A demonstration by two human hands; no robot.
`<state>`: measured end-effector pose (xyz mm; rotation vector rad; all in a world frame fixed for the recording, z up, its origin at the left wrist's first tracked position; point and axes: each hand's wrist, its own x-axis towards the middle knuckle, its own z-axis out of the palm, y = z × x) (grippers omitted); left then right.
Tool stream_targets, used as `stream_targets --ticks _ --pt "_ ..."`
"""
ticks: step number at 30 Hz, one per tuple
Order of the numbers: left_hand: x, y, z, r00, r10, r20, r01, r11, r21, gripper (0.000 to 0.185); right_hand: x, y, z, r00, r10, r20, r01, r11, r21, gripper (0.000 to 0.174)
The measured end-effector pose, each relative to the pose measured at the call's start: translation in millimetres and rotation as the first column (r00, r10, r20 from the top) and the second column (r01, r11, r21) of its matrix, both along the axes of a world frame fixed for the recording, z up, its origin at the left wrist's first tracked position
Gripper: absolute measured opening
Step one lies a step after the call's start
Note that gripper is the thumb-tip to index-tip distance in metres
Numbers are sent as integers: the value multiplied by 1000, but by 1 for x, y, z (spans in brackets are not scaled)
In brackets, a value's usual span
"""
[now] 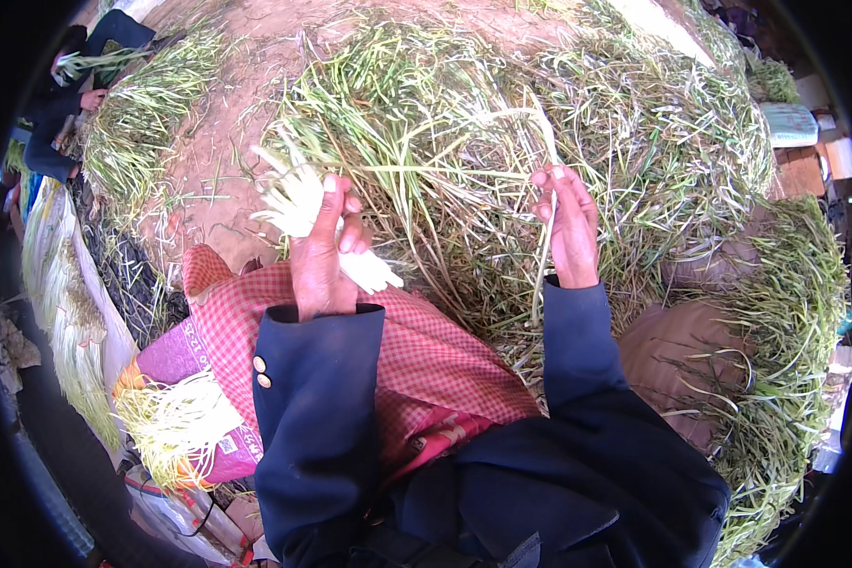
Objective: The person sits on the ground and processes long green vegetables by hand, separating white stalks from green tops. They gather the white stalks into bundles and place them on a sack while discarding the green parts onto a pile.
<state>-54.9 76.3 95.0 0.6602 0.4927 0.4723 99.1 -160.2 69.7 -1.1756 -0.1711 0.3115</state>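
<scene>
My left hand point(330, 248) is closed around a bunch of pale cut stalks point(373, 272), whose ends stick out on both sides of the fist. Level with it on the right, my right hand point(568, 220) pinches a long thin green stalk point(461, 171) between thumb and fingers. That stalk stretches across the gap towards my left hand; another pale strand hangs below the right fingers. Under both hands lies a large heap of loose green and dried stalks point(433, 92). A red checked cloth point(440, 341) covers my lap.
Pale stalks point(184, 419) lie on a purple printed bag point(177, 351) at lower left. More green heaps point(788, 319) flank the right side. Another person's hand point(94, 99) rests beside a heap at upper left. Long pale bundles point(71, 305) lie along the left.
</scene>
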Motion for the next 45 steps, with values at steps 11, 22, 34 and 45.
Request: stream_targets --ticks 11,22,34,45 --pt "13 -46 -19 948 -205 -243 233 969 89 23 -76 62 5 719 400 568 81 764 -640 16" --pt "4 -21 -16 966 -211 -148 220 974 52 18 -62 29 -14 766 535 356 -152 689 -708 22" --pt "-6 36 8 998 15 -67 -4 987 159 26 -41 -99 -91 954 75 291 160 694 -702 38" --pt "-13 54 6 998 47 -31 -43 991 127 29 -4 -234 -154 913 365 181 148 119 -982 17"
